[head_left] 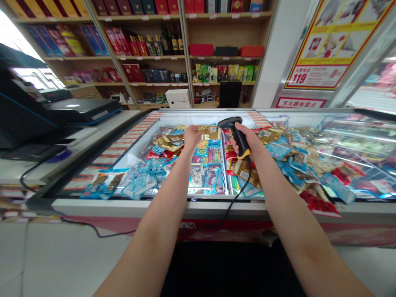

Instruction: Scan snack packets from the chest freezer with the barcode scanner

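My left hand is closed on a gold snack packet with a white barcode label, holding it up over an open chest freezer. Just to its right, my right hand grips a black barcode scanner with a yellow band at the handle. The scanner's head points left toward the packet. Its black cable hangs down over the freezer's front rim. Many blue, gold and red packets fill the freezer under both hands.
A wire divider splits the freezer. A counter on the left holds a black till screen and a flat device. Wooden shelves of boxes and bottles line the back wall. A yellow poster hangs at the right.
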A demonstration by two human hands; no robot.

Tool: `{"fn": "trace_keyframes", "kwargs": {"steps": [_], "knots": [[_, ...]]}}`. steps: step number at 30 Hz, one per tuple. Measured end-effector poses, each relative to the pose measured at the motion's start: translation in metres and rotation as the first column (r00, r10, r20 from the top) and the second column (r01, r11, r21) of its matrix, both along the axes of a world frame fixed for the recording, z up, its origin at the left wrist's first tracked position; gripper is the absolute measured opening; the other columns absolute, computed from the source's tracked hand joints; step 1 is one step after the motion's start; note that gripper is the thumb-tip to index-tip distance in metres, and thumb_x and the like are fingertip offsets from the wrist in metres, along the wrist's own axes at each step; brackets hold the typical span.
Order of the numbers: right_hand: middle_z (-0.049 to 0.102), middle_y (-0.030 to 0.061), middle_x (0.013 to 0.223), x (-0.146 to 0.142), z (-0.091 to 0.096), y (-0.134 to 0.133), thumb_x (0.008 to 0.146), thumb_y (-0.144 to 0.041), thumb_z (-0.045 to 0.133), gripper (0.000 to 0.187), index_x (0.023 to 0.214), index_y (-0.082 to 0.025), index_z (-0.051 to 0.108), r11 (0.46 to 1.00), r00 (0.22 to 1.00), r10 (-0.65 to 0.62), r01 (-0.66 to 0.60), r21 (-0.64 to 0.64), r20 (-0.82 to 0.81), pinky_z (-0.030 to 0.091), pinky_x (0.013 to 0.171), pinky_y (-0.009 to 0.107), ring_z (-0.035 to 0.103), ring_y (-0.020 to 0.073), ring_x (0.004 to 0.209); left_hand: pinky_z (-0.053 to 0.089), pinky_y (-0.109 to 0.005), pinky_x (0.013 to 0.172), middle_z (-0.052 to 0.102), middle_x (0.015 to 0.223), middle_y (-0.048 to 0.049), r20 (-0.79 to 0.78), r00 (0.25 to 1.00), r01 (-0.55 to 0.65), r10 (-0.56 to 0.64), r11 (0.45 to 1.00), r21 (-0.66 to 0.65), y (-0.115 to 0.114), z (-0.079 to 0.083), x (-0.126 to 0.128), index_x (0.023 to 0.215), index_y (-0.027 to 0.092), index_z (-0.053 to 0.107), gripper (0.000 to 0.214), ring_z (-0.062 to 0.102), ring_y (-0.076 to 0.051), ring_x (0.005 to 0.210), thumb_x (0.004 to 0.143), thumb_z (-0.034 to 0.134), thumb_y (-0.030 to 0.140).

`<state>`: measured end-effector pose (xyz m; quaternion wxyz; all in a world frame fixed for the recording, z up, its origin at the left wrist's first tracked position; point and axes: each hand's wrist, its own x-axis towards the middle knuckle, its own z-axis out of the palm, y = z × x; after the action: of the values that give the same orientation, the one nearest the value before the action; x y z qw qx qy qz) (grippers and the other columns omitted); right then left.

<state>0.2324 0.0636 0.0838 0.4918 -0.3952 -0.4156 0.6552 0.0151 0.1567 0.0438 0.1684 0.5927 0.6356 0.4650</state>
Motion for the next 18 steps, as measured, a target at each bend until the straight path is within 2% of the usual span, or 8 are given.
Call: {"fn": "trace_keyframes", "kwargs": {"steps": [11, 18], "knots": [[0.059, 0.0007, 0.051, -0.0002, -0.0003, -0.0007, 0.098, -0.051, 0.051, 0.036, 0.086, -0.018, 0.056, 1.0, 1.0, 0.008, -0.008, 0.019, 0.024, 0.042, 0.031, 0.021, 0.051, 0.0123, 0.034, 0.047, -0.029, 0.076, 0.067, 0.079, -0.002, -0.007, 1.0, -0.002, 0.002, 1.0, 0.004, 0.0045, -0.0034, -0.0026, 0.083, 0.019, 0.06, 0.012, 0.064, -0.02, 0.08, 0.071, 0.063, 0.02], [0.061, 0.0014, 0.053, 0.0037, -0.0025, 0.0025, 0.095, -0.055, 0.056, 0.037, 0.085, -0.019, 0.057, 1.0, 1.0, -0.007, 0.007, 0.0, -0.012, 0.043, 0.031, 0.022, 0.051, 0.0124, 0.034, 0.048, -0.028, 0.078, 0.068, 0.08, -0.0022, 0.035, 0.999, -0.042, 0.041, 0.999, 0.018, 0.0029, 0.0023, -0.0035, 0.086, 0.02, 0.061, 0.014, 0.065, -0.019, 0.082, 0.073, 0.061, 0.021]]}}
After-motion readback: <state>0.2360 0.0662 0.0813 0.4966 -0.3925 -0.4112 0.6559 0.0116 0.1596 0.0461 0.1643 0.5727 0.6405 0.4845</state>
